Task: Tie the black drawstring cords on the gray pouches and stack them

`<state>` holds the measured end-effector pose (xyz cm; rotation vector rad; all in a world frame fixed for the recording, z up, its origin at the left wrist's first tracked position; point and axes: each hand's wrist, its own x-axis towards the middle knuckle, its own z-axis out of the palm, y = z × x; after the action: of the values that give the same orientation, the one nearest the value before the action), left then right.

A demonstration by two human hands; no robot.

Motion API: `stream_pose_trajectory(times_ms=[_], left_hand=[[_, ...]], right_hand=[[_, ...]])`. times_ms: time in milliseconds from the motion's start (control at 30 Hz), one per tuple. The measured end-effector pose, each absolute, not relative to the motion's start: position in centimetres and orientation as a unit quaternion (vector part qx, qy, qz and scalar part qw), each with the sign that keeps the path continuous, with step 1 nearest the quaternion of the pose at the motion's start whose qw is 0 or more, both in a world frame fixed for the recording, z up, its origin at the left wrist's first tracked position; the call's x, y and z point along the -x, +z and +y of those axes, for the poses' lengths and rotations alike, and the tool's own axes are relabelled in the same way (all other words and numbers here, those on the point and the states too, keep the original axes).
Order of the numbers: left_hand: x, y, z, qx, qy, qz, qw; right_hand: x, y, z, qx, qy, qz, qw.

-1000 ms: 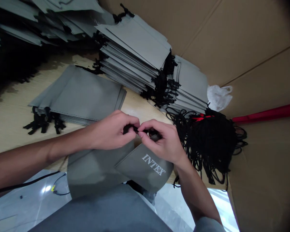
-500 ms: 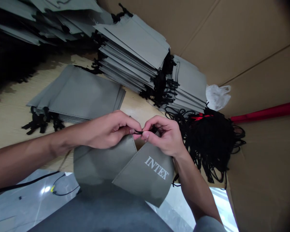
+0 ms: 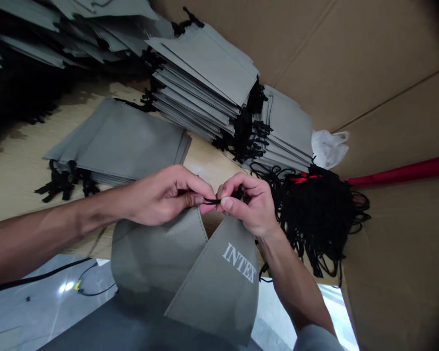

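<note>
Between my two hands a short black cord [image 3: 212, 201] is stretched. My left hand [image 3: 168, 195] pinches its left end between thumb and forefinger, at the top edge of a grey fabric piece [image 3: 157, 243]. My right hand [image 3: 247, 202] is closed on the cord's other end, with a black bunch of it showing behind the fingers. Below the right hand hangs a grey flap [image 3: 212, 278] with white "INTEX" lettering. It overlaps the other grey part, leaving a V-shaped gap under the cord. Whether the two parts are one piece I cannot tell.
Stacks of grey fabric pieces with black cord ends lie on the wooden table: a low stack [image 3: 120, 141], a tall stack [image 3: 208, 63] and another stack [image 3: 289, 126]. A heap of black cords [image 3: 314, 214] sits right, near a white plastic bag [image 3: 329, 146] and a cardboard wall [image 3: 395, 229].
My right hand has drawn slightly away from the left, so more of the black cord shows between them. The lettered flap has swung and hangs lower.
</note>
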<state>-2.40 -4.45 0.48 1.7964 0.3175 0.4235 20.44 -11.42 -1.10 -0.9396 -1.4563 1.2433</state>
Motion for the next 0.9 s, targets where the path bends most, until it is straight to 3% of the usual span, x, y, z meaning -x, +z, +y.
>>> stream_pose_trajectory(times_ms=[333,467,667,900], left_hand=[[3.1,0.5,-3.0,-0.789,0.136,0.21,0.56],[3.8,1.1,-1.8,-0.77,0.157,0.236,0.572],[5.5,2.0,0.3,-0.714,0.242,0.283,0.593],[8.4,2.9,2.6,-0.766,0.318,0.388,0.402]], right_hand=[[-23.5,0.2,-10.4,0.466,0.465,-0.587,0.471],[-25.0,1.6,-10.9,0.52,0.42,-0.625,0.403],[-26.4,1.7,-11.3,0.497,0.505,-0.666,0.233],[-22.7,0.4,-7.7,0.523,0.515,-0.603,0.312]])
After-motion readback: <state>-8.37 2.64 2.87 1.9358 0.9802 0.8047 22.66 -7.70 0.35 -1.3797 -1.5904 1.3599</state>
